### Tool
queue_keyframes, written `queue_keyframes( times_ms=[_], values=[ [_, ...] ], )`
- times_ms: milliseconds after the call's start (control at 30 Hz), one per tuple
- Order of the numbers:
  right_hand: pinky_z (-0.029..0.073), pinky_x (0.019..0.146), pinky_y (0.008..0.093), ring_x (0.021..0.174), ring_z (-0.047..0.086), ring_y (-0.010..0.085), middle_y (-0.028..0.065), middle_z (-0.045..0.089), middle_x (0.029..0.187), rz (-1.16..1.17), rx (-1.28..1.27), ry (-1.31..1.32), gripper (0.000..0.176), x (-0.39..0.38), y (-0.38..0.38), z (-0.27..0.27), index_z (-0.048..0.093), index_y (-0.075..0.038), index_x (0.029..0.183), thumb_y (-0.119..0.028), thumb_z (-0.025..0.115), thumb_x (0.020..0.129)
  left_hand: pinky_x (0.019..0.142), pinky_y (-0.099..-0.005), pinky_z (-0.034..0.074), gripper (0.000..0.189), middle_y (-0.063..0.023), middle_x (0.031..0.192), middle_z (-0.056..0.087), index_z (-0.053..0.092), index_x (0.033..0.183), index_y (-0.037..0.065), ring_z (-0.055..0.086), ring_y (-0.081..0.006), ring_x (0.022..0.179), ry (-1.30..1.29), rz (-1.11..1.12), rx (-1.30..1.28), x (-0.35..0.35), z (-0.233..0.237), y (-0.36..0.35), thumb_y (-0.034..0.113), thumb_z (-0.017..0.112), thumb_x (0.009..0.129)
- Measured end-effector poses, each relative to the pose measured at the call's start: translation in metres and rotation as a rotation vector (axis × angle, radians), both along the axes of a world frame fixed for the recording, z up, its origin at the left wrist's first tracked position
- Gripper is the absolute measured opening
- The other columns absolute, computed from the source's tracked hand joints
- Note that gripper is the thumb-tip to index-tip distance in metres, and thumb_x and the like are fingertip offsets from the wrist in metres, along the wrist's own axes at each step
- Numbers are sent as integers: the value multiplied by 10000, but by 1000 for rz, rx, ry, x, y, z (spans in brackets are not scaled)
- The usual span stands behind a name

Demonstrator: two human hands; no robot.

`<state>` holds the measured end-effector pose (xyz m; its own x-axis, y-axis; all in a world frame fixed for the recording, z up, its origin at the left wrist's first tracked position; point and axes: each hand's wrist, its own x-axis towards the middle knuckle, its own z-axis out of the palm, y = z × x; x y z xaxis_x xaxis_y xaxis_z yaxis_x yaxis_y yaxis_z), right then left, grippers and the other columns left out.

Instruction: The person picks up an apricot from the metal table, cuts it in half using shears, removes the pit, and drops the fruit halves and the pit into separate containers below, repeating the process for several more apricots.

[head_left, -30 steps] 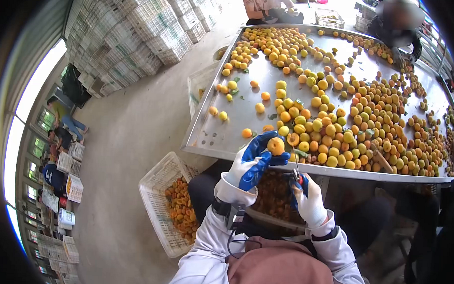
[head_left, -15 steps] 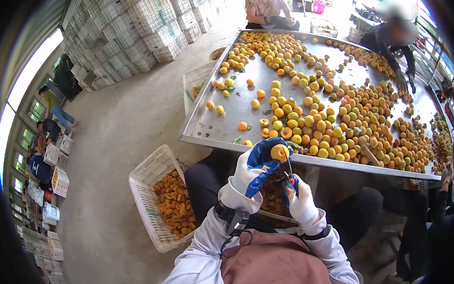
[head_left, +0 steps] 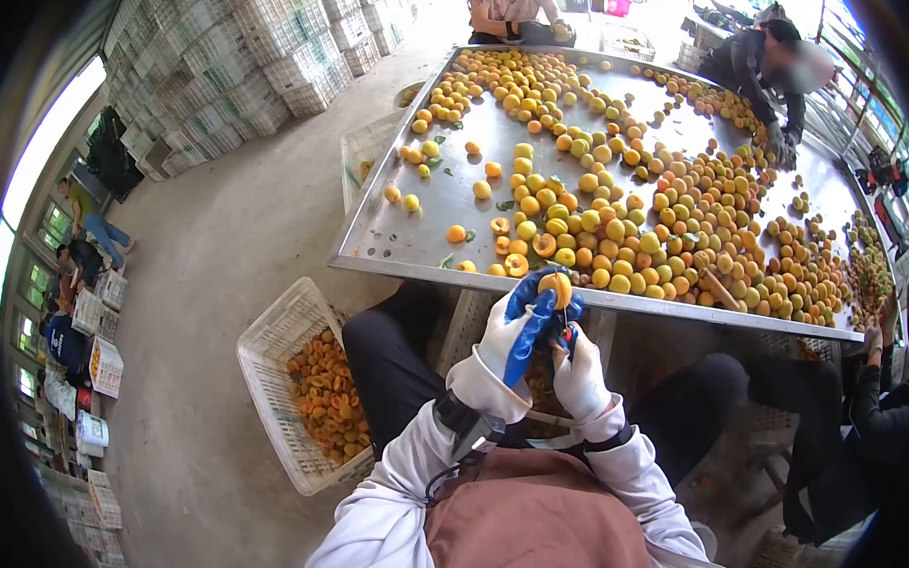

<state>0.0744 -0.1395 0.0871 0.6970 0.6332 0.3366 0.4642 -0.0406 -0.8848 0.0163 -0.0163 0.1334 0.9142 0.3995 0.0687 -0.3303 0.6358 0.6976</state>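
My left hand (head_left: 513,336), in a white glove with a blue coated palm, is closed around a yellow-orange apricot (head_left: 555,285) just beyond the table's near edge. In a matching glove, my right hand (head_left: 581,381) grips a small knife (head_left: 571,335) with some red on its handle. Its thin blade points up to the apricot's underside, close to the left fingers. Whole apricots (head_left: 616,252) cover much of the metal table (head_left: 426,251) ahead, and a few cut halves (head_left: 516,264) lie near its front edge.
A white crate (head_left: 261,367) of apricot halves (head_left: 330,395) stands on the floor to my left. Another crate (head_left: 465,329) is below my hands, under the table edge. Two people (head_left: 757,69) work across the table. Stacked crates (head_left: 232,51) line the back left.
The view has shifted, so the table and crates sit further left. My hands are closer together, with the knife up against the apricot. The person at far right has moved their hands.
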Motion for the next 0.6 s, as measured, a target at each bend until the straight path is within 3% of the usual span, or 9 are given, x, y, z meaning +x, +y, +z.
queue_keyframes(
  times_ms=[33, 100, 167, 233, 267, 367, 400, 467, 600],
  values=[
    [528, 802, 387, 902, 697, 362, 243, 686, 941, 19, -26, 33, 227, 0, -2, 2, 609, 37, 1108, 80, 490, 920, 885, -330, 570, 330, -103, 1117, 694, 590, 1286, -19, 693, -202, 984, 4, -2, 0, 3, -4, 3, 176, 600, 1021],
    [527, 801, 378, 883, 688, 317, 210, 693, 941, 33, -62, 77, 213, -4, -3, 5, 615, 30, 1111, 55, 482, 947, 842, -309, 577, 304, -94, 1107, 696, 609, 1233, -20, 692, -189, 975, 118, 162, 454, 9, -11, 8, 151, 660, 986],
    [527, 799, 368, 865, 679, 271, 177, 700, 942, 50, -102, 116, 203, -6, -2, 1, 621, 23, 1114, 30, 473, 975, 807, -299, 581, 300, -82, 1066, 697, 618, 1198, -14, 699, -191, 959, 203, 144, 356, 13, -9, 8, 129, 709, 950],
    [525, 765, 299, 818, 637, 170, 85, 695, 946, 229, 259, 625, 190, -7, 3, -5, 634, 2, 1091, -76, 471, 1032, 765, -268, 589, 273, -92, 1007, 706, 642, 1105, -15, 703, -159, 842, 242, 80, 118, 13, -5, 6, 166, 747, 930],
    [519, 664, 239, 742, 628, 135, 29, 668, 933, 327, 218, 798, 231, -5, -4, 7, 639, -30, 1058, -210, 494, 1062, 786, -287, 595, 255, -82, 997, 706, 653, 1073, -2, 709, -174, 853, 275, 65, 94, 11, -1, 4, 199, 736, 940],
    [504, 572, 219, 681, 622, 118, 36, 653, 884, 331, 224, 1139, 274, -4, -6, 8, 637, -43, 1039, -298, 538, 1053, 793, -319, 599, 262, -96, 1003, 713, 654, 1083, 9, 718, -206, 890, 76, 51, 45, 6, -12, 0, 239, 701, 967],
    [504, 572, 219, 681, 622, 118, 36, 653, 884, 324, 218, 1146, 274, -2, -7, 3, 637, -43, 1039, -298, 538, 1053, 812, -352, 598, 285, -96, 985, 708, 663, 1071, 12, 719, -236, 940, -76, 229, 306, 5, -17, -10, 286, 656, 994],
    [474, 499, 229, 630, 607, 119, 31, 643, 843, 497, 274, 1321, 301, 4, -7, -8, 640, -53, 1037, -340, 548, 1048, 819, -361, 597, 295, -95, 982, 707, 663, 1073, 11, 717, -246, 969, -51, 241, 306, 0, -9, -16, 296, 647, 999],
    [458, 502, 225, 615, 589, 112, 22, 637, 808, 378, 217, 1267, 313, 5, -2, -3, 638, -52, 1021, -347, 541, 1051, 872, -375, 580, 385, -118, 1042, 713, 630, 1170, -5, 708, -271, 1034, -25, 121, 335, 4, -21, 5, 345, 618, 1009]
  ],
)
